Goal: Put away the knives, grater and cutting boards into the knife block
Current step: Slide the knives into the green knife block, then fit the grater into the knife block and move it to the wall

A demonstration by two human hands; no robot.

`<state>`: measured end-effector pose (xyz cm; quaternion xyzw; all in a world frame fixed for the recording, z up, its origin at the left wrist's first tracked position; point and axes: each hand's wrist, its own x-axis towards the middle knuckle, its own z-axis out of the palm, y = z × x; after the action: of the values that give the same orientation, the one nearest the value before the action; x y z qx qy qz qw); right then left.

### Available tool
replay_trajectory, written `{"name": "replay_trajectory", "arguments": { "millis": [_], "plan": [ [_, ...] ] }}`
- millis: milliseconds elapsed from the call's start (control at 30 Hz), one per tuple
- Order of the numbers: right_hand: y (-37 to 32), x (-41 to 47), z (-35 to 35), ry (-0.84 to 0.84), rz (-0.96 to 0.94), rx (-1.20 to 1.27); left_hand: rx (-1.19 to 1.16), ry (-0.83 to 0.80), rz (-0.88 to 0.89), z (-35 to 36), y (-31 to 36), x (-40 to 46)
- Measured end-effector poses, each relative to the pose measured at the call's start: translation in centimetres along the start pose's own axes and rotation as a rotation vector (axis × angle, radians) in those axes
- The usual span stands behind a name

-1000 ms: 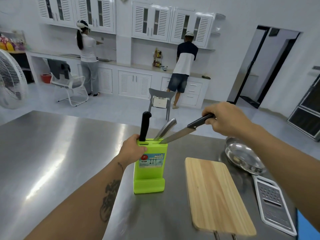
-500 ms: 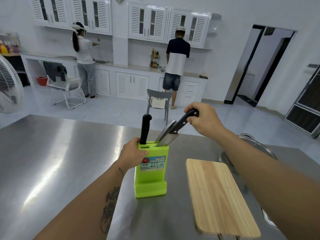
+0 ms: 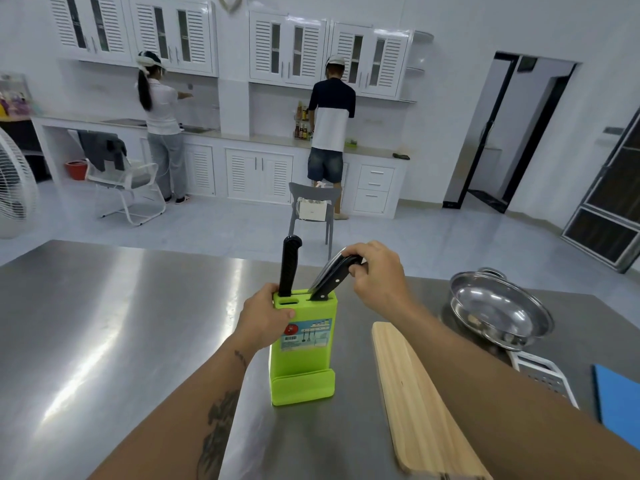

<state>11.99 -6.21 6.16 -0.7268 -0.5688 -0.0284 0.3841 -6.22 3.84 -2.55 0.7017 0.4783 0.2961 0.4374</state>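
A lime-green knife block (image 3: 303,355) stands on the steel table (image 3: 104,341). My left hand (image 3: 263,315) grips its upper left corner. One black-handled knife (image 3: 289,265) stands upright in the left slot. My right hand (image 3: 375,271) holds the black riveted handle of a second knife (image 3: 332,282), whose blade is sunk deep in a right-hand slot beside a steel-handled knife (image 3: 323,271). A wooden cutting board (image 3: 412,403) lies to the right of the block. The white grater (image 3: 543,375) and a blue cutting board (image 3: 616,400) lie further right, partly hidden by my right arm.
A steel pan with a lid (image 3: 498,310) sits at the back right of the table. Beyond the table stand a grey chair (image 3: 311,206), a white chair (image 3: 124,181), a fan (image 3: 14,188) and two people at the far counter.
My right hand has pushed the riveted knife down into the block; its blade, outside and slanted a second ago, is now hidden inside. My left hand stays on the block.
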Motion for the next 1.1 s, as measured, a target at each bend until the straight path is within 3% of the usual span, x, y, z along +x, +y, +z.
{"name": "replay_trajectory", "arguments": {
  "millis": [367, 467, 567, 633, 900, 1100],
  "plan": [
    [0.2, -1.1, -0.9, -0.134, 0.036, 0.164, 0.008, -0.011, -0.042, 0.1, 0.7, -0.5],
    [0.5, -1.5, -1.6, -0.126, 0.042, 0.201, 0.014, 0.167, 0.021, 0.3, 1.2, -1.9],
    [1.4, -2.3, -2.5, -0.110, 0.075, 0.216, -0.022, 0.438, 0.229, 0.6, 2.3, -4.1],
    [2.6, -3.0, -3.3, -0.093, 0.122, 0.235, -0.082, 0.469, 0.329, 1.1, 3.4, -4.9],
    [11.9, -8.9, -8.4, -0.008, 0.415, 0.219, -0.154, 0.184, 0.492, 7.6, 7.1, -5.1],
    [19.1, -15.9, -14.7, 0.075, 0.698, 0.094, -0.109, -0.122, 0.430, 17.1, 9.6, -5.9]
  ]
}}
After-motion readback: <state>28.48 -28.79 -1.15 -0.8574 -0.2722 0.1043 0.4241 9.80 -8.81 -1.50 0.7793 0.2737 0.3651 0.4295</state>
